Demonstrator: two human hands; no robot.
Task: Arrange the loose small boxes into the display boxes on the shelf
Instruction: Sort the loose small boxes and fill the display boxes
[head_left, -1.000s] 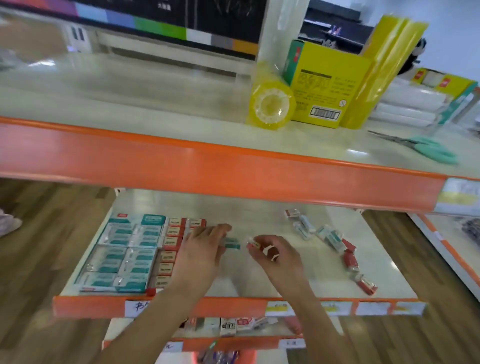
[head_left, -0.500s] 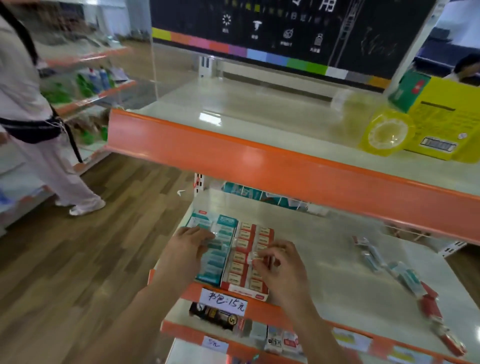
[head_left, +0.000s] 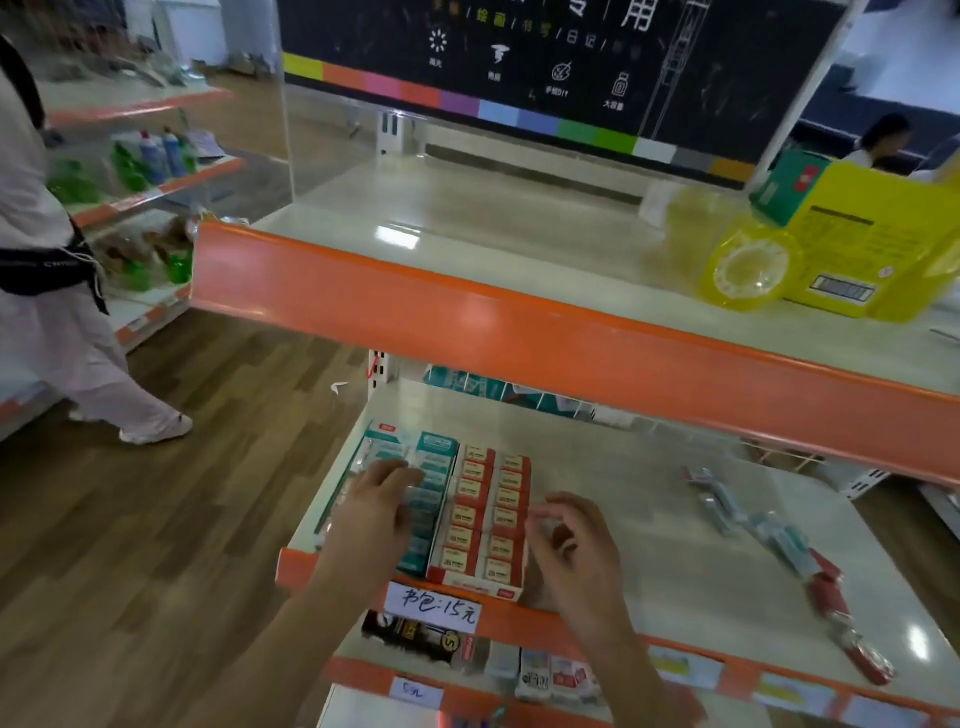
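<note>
Both hands had shifted over the half second: the left hand (head_left: 382, 501) had spread flat across the teal display box (head_left: 415, 499) at nine o'clock on the shelf (head_left: 649, 545), fingers straight and pressing the packed rows, while the right hand (head_left: 569, 545) had drawn off to the three o'clock edge of the red display box (head_left: 485, 519). Its fingers were loosely curled, and I could not tell whether they pinched anything. The small red box it carried a second ago was no longer visible, so I judged it had gone into the red tray.

Counted: two display boxes, touching side by side. The red one showed two columns of roughly seven small boxes each, looking full. The teal one's count was hidden under the hand.

Loose small boxes (head_left: 779, 540) lay in a blurred line at three to four o'clock, well apart from the trays: about five teal or pale ones and about four red. Those remained to be sorted.
</note>
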